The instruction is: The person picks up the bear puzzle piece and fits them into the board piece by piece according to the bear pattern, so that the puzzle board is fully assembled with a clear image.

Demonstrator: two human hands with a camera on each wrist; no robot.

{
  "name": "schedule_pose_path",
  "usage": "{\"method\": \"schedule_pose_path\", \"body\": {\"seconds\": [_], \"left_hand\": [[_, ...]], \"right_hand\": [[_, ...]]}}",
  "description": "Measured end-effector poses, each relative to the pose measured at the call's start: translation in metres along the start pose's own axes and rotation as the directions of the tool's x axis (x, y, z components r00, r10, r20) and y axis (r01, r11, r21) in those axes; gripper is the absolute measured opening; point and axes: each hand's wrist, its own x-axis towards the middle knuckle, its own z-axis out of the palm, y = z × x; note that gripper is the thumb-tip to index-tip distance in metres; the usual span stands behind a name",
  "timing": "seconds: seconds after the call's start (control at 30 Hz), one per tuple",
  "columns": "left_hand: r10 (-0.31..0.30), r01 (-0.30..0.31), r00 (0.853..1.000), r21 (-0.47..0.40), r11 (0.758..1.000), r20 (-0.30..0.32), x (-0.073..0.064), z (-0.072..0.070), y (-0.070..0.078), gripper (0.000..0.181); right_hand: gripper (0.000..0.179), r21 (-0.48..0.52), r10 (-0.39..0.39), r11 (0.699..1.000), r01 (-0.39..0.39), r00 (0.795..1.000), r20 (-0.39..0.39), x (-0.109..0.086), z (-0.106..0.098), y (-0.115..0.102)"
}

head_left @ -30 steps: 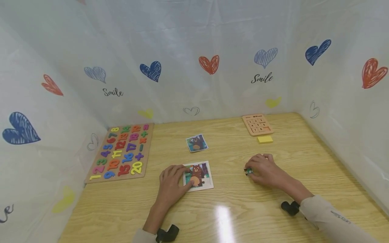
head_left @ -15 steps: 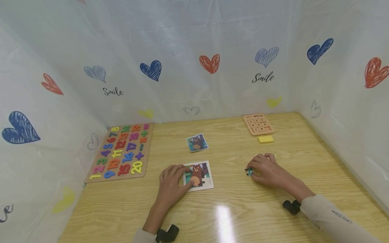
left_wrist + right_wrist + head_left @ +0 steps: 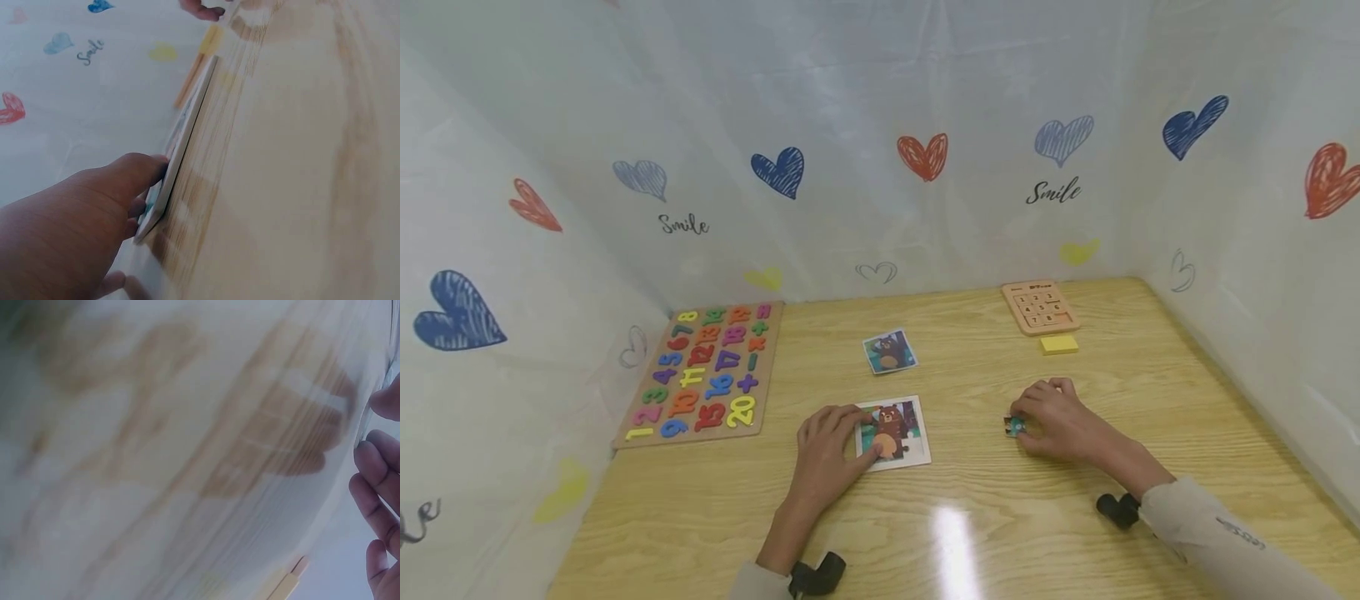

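Observation:
My left hand (image 3: 829,454) rests on the left part of a white-framed bear jigsaw puzzle (image 3: 919,455), thumb on the bear's belly and index fingertip near its upper left. The left wrist view shows this puzzle edge-on, with the thumb over its face. Its lower right corner is bare white. To the right, my right hand (image 3: 1060,423) pinches a small teal and dark puzzle piece (image 3: 1015,427) between thumb and fingers. In the right wrist view this piece (image 3: 364,422) is a thin edge at the fingertips.
A bear picture card (image 3: 890,352) lies behind the puzzle. On the far left is a board of colored numbers (image 3: 751,422). A wooden number sliding puzzle (image 3: 1039,308) and a yellow block (image 3: 1058,344) lie at the back right. White curtains with hearts enclose the table (image 3: 700,517).
The puzzle piece has turned slightly in my right fingers, showing more of its teal face. My left hand stays on the puzzle. The head view has shifted a little.

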Motion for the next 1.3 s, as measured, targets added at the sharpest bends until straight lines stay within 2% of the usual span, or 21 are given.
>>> {"method": "schedule_pose_path", "body": {"seconds": [0.53,0.8,1.3], "left_hand": [[-0.015,0.015,1.0,-0.003,1.0,0.023,0.001,0.0,0.0,0.044],[0.027,-0.027,1.0,0.003,1.0,-0.005,0.0,0.001,0.001,0.044],[0.039,-0.038,0.999,0.024,0.999,-0.029,0.0,0.001,-0.003,0.044]], "right_hand": [[0.019,0.025,-0.024,0.999,0.024,1.0,-0.013,0.016,0.002,-0.017],[0.02,0.017,-0.036,0.999,0.036,0.999,0.008,0.023,0.001,-0.025],[0.02,0.013,-0.077,0.997,0.077,0.997,0.007,0.039,0.004,-0.041]]}}
